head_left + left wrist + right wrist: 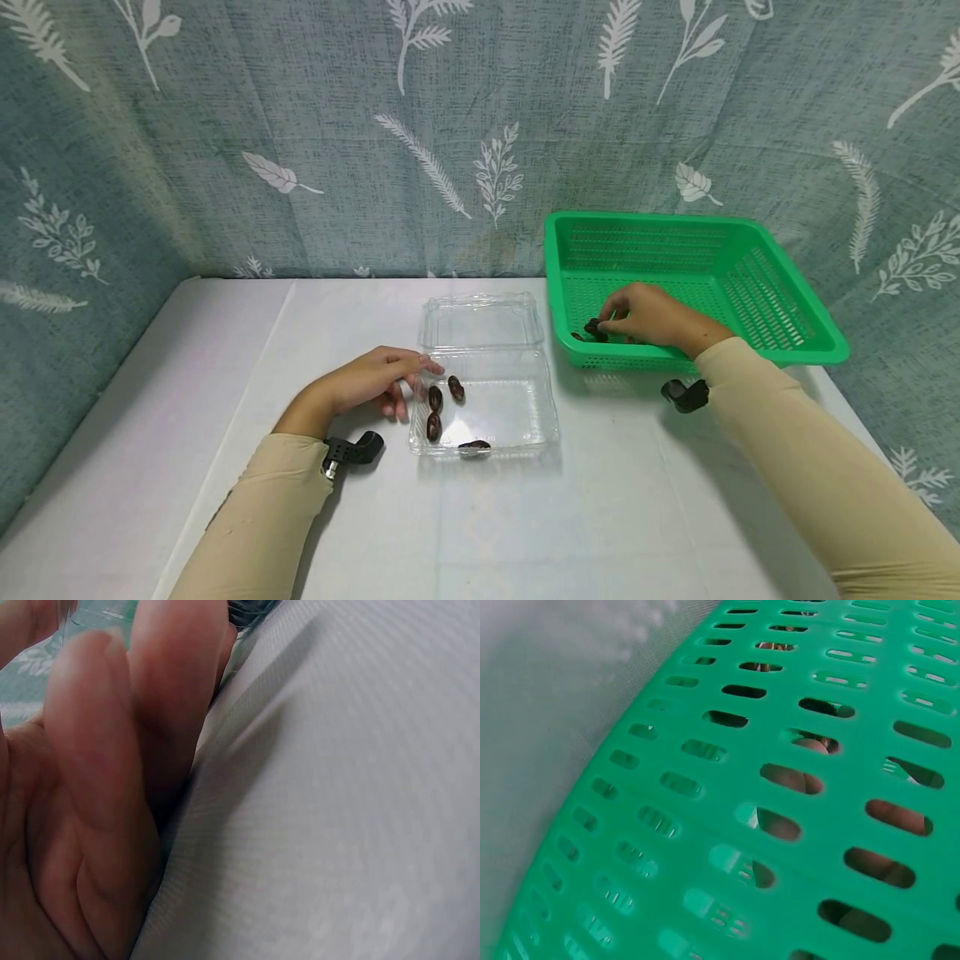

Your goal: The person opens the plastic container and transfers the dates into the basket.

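Inside green basket [787,333], right hand [648,317] fingers pinching dark piece [595,327]; left hand [367,385] relaxed beside clear container [525,417].

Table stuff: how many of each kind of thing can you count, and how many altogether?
Dark dates in the clear box: 4
Dark dates seen in the green basket, at the right hand: 2, maybe more hidden
Clear boxes: 1
Green baskets: 1
Hands: 2, counting the left hand
Total: 10
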Motion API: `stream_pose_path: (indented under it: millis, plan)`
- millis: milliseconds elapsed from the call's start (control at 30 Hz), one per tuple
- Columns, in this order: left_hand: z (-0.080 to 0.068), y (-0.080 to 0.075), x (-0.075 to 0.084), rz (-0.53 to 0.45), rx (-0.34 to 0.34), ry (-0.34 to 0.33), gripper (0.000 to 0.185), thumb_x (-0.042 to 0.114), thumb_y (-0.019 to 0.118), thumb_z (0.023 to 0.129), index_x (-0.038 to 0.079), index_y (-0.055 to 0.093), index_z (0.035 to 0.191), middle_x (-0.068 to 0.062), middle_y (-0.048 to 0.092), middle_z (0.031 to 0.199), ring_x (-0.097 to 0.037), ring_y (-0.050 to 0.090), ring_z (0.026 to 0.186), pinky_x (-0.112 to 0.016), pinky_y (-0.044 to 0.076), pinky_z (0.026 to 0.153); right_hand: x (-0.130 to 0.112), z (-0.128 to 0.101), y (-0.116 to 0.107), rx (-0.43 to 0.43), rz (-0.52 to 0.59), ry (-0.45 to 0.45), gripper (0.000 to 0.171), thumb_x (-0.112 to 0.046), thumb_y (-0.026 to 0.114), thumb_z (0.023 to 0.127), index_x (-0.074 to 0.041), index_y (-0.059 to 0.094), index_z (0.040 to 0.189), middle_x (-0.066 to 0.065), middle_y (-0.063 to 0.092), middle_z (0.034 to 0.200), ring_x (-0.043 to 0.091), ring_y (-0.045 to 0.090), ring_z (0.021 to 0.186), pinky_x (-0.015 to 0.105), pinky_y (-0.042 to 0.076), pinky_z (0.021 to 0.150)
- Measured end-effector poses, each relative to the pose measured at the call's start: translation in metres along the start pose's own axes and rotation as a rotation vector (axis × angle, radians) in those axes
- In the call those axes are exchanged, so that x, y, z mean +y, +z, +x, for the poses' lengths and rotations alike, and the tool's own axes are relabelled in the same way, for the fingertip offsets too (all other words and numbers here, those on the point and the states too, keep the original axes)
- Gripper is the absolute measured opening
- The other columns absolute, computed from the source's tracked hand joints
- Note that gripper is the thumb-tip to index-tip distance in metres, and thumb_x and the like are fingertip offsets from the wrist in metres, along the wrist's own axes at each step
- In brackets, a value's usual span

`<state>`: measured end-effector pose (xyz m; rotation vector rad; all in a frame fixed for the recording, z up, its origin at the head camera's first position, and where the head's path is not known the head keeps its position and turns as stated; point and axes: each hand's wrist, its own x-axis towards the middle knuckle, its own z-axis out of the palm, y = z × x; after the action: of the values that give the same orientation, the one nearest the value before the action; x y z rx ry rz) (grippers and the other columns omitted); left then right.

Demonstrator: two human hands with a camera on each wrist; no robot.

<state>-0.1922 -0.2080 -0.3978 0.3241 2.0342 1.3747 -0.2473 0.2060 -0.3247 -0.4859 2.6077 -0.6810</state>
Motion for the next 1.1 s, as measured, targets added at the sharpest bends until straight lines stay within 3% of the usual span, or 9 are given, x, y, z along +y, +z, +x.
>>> stream_pose_path:
  millis: [200, 433, 700, 800, 900, 1100]
  plan:
    - [0.001, -0.001, -0.001, -0.002, -0.006, 0.004, 0.047, 0.041, 0.042, 0.107, 0.009, 0.059, 0.138, -0.007, 0.064, 0.098, -0.011, 0.063, 0.056, -0.023, 0.05, 0.051, -0.001, 0.0, 0.001, 0.037, -0.024, 0.003, 0.023, -0.017, 0.062, 0.099, -0.001, 0.07, 0.114, 0.019, 0.071, 0.099, 0.016, 0.065, 0.065, 0.035, 0.055, 0.063]
    - [0.0, 0.0, 0.001, -0.002, -0.002, -0.004, 0.047, 0.042, 0.041, 0.108, 0.01, 0.06, 0.138, -0.007, 0.062, 0.099, -0.011, 0.063, 0.056, -0.023, 0.05, 0.051, -0.008, -0.007, 0.0, 0.191, -0.036, -0.055, 0.027, -0.021, 0.055, 0.102, -0.003, 0.07, 0.117, 0.016, 0.068, 0.101, 0.023, 0.065, 0.073, 0.035, 0.051, 0.065]
    - [-0.001, 0.0, 0.002, 0.0, -0.006, -0.011, 0.047, 0.039, 0.041, 0.108, 0.009, 0.058, 0.139, -0.007, 0.063, 0.099, -0.011, 0.062, 0.055, -0.022, 0.049, 0.051, -0.045, -0.012, 0.014, 0.516, -0.027, -0.266, 0.021, -0.015, 0.055, 0.101, -0.007, 0.073, 0.108, 0.006, 0.071, 0.083, 0.017, 0.056, 0.064, 0.034, 0.045, 0.063]
    - [-0.001, 0.0, 0.003, -0.002, 0.001, -0.018, 0.046, 0.039, 0.041, 0.108, 0.011, 0.059, 0.138, -0.007, 0.063, 0.099, -0.011, 0.063, 0.055, -0.022, 0.049, 0.051, -0.061, -0.015, 0.023, 0.596, -0.032, -0.369, 0.018, -0.01, 0.057, 0.099, -0.006, 0.074, 0.103, 0.003, 0.067, 0.075, 0.014, 0.055, 0.062, 0.032, 0.045, 0.06]
    - [-0.001, 0.001, 0.003, -0.003, 0.002, -0.018, 0.046, 0.04, 0.041, 0.108, 0.011, 0.06, 0.138, -0.008, 0.062, 0.1, -0.011, 0.063, 0.055, -0.022, 0.049, 0.051, -0.075, -0.016, 0.034, 0.622, -0.026, -0.454, 0.016, -0.006, 0.059, 0.096, -0.005, 0.074, 0.1, 0.001, 0.066, 0.074, 0.012, 0.055, 0.064, 0.03, 0.046, 0.061]
    - [-0.001, 0.0, 0.002, -0.017, -0.008, -0.009, 0.048, 0.042, 0.042, 0.107, 0.01, 0.059, 0.138, -0.007, 0.059, 0.097, -0.012, 0.063, 0.057, -0.023, 0.05, 0.052, -0.095, -0.019, 0.054, 0.593, 0.008, -0.563, 0.013, -0.004, 0.063, 0.092, -0.005, 0.075, 0.097, 0.001, 0.069, 0.081, 0.008, 0.056, 0.069, 0.025, 0.049, 0.061]
